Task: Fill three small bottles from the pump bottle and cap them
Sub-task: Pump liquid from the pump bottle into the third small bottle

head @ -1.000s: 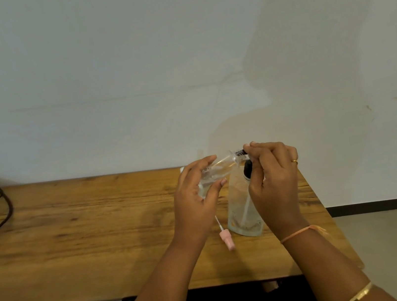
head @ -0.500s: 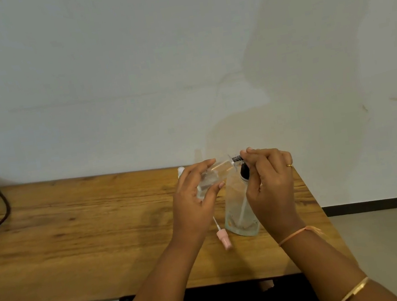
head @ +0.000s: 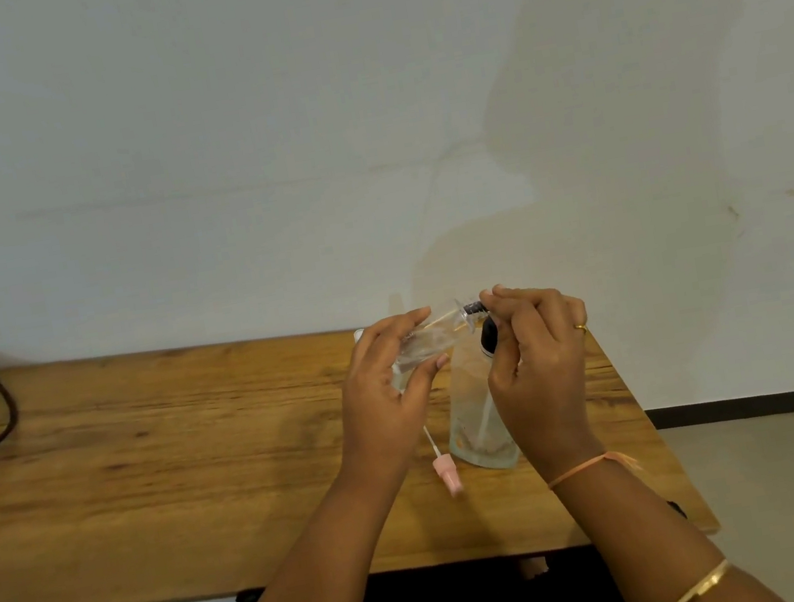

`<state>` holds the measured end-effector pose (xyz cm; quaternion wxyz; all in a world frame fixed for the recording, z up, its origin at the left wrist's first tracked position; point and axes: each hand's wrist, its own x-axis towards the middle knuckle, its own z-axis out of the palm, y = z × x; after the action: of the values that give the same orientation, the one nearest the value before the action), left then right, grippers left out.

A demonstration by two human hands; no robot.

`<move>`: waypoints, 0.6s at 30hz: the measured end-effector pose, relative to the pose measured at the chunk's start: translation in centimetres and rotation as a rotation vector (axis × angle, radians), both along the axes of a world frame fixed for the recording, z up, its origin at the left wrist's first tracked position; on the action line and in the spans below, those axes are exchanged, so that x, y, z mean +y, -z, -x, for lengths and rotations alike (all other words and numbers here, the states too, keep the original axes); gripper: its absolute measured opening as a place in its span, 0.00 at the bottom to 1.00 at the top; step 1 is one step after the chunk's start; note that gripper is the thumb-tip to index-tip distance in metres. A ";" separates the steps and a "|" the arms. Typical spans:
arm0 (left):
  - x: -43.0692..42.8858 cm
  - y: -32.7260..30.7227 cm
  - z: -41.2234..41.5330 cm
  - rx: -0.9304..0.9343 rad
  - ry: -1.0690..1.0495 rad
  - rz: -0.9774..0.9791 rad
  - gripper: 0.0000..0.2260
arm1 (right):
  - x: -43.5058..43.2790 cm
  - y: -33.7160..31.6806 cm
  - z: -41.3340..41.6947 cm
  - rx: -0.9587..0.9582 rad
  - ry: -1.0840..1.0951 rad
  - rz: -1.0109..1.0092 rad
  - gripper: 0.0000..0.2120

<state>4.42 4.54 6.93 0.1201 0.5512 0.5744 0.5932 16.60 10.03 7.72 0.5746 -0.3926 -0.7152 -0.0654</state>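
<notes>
I see the small clear bottle (head: 425, 345) held tilted above the table (head: 151, 470), with its neck pointing to 2 o'clock. The left hand (head: 390, 400) curls round its body. The right hand (head: 539, 361) pinches the dark collar (head: 473, 309) at the neck. The pump bottle (head: 475, 413) stands at 5 o'clock of it, and a pink spray top (head: 446, 470) lies at 6 o'clock. A dark cable (head: 2, 415) lies far off at 9 o'clock.

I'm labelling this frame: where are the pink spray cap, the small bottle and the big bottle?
pink spray cap (head: 448, 474): head view, its pink head.
small bottle (head: 424, 346): head view, clear body.
big bottle (head: 475, 416): head view, lower body.
</notes>
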 end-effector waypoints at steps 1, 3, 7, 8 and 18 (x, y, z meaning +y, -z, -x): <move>0.0 0.0 0.0 -0.003 0.006 0.006 0.24 | 0.2 0.2 -0.1 -0.005 0.001 -0.001 0.12; 0.1 0.0 0.1 -0.003 0.010 0.024 0.24 | 0.4 0.4 -0.1 -0.017 0.001 0.002 0.12; 0.1 0.0 0.1 -0.001 0.012 0.008 0.23 | 0.2 0.1 -0.1 -0.012 -0.007 0.004 0.11; 0.1 0.0 0.1 0.000 0.011 0.002 0.23 | 0.1 -0.1 -0.1 -0.009 -0.013 0.009 0.11; 0.2 -0.3 0.2 -0.022 0.028 -0.003 0.23 | 0.2 -0.6 -0.1 -0.022 -0.014 0.021 0.12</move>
<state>4.25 4.71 7.26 0.1341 0.5528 0.5643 0.5983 16.70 10.21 8.30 0.5631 -0.3928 -0.7247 -0.0583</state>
